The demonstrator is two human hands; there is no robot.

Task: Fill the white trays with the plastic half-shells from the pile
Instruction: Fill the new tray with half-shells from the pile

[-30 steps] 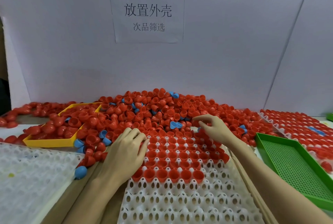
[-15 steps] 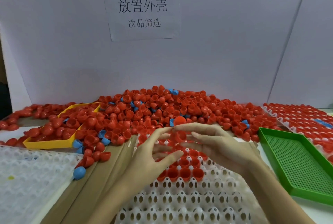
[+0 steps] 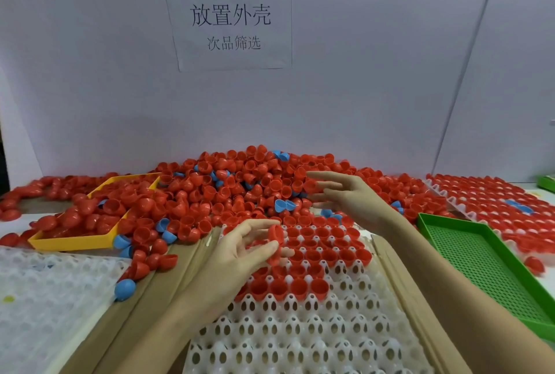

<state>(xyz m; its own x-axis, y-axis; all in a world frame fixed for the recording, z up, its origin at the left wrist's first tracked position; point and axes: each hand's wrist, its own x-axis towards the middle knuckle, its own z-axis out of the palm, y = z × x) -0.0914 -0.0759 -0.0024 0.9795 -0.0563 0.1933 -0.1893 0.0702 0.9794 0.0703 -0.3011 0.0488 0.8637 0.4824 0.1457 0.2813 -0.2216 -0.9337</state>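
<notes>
The half-shells (image 3: 240,190) lay in a broad red pile against the back wall, with a few blue shells (image 3: 283,205) scattered among them. In front of the pile sat the white tray (image 3: 300,331), its far rows already seated with red shells, open side up, and its near rows showing bare sockets.

The left hand (image 3: 240,253) hovered over the left part of the tray, its thumb and fingers curled round a single red shell (image 3: 275,243) held on edge. The right hand (image 3: 342,196) reached over the near edge of the pile with its fingers stretched out and spread, holding nothing that could be seen.

A yellow tray (image 3: 75,241) lay to the left, heaped with red shells. One blue shell (image 3: 124,289) rested dome up on the brown cardboard (image 3: 144,307) beside the white tray. Another white tray (image 3: 45,298) lay at the near left. A green mesh tray (image 3: 486,268) stood to the right, and beyond it a further tray (image 3: 495,202) was filled with red shells and a few blue ones.

On the wall hung a paper sign (image 3: 229,20) reading "放置外壳" in large characters and "次品筛选" in smaller ones beneath, with a dark strip of tape at its top left corner.
</notes>
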